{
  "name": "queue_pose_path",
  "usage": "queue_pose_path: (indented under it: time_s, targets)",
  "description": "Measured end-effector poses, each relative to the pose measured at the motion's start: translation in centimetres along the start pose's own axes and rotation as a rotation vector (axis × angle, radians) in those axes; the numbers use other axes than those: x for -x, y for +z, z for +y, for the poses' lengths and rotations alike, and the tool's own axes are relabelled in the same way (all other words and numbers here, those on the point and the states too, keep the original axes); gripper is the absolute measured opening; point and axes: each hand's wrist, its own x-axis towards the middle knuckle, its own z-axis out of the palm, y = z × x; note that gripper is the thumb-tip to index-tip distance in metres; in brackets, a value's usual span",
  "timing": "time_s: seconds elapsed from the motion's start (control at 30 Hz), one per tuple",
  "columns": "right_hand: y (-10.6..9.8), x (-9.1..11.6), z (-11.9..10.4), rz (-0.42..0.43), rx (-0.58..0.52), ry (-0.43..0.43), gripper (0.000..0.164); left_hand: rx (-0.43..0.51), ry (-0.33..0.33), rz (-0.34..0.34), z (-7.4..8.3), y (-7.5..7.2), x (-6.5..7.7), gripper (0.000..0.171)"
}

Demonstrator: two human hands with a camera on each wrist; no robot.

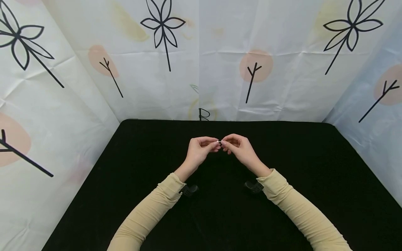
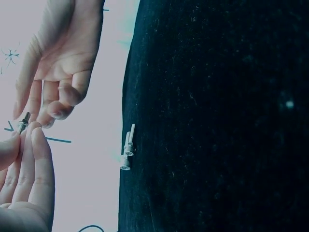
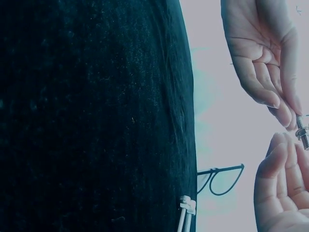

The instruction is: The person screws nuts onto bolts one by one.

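Observation:
In the head view, my left hand [image 1: 198, 150] and right hand [image 1: 240, 148] meet fingertip to fingertip over the dark table. Between them is a small metal bolt [image 1: 219, 142], threaded, with a nut around its middle in the wrist views. Thumb and fingertips of the left hand [image 2: 29, 179] pinch one end of the bolt [image 2: 23, 123]. At its other end are the thumb and fingertips of the right hand [image 3: 285, 186], pinching the bolt [image 3: 302, 133]. The fingers partly cover both ends.
Two more metal bolts [image 2: 128, 147], side by side, appear near the far table edge in the wrist views; the hands hide them in the head view. A black cloth [image 1: 150, 157] covers the table. Patterned white curtains [image 1: 220, 87] enclose its back and sides.

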Motion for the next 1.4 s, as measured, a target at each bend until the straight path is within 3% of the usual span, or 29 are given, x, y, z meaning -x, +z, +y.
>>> queue_pose_path:
  time_s: [0.17, 0.47, 0.67, 0.97, 1.2, 1.4]
  targets:
    - [0.0, 0.0, 0.2, -0.016, -0.082, -0.039, 0.026, 0.009, 0.005, -0.02, 0.1, -0.1, 0.1, 0.022]
    - [0.1, 0.1, -0.2, 0.01, -0.017, -0.042, 0.02, -0.027, 0.018, -0.043, 2.3, 0.2, 1.1, 0.02]
    - [0.2, 0.1, -0.3, 0.015, 0.045, -0.013, 0.02, -0.069, 0.041, -0.028, 2.4, 0.2, 1.1, 0.019]
    - [0.0, -0.3, 1.0, -0.002, -0.062, -0.025, 0.025, -0.035, 0.044, -0.024, 2.2, 0.2, 1.2, 0.02]
    - [0.0, 0.0, -0.4, -0.005, 0.02, 0.006, 0.019, -0.023, 0.044, -0.025, 2.3, 0.4, 1.1, 0.021]
    - [-0.2, 0.0, -0.2, -0.021, -0.03, 0.007, 0.023, -0.032, 0.058, -0.019, 2.4, 0.6, 1.0, 0.02]
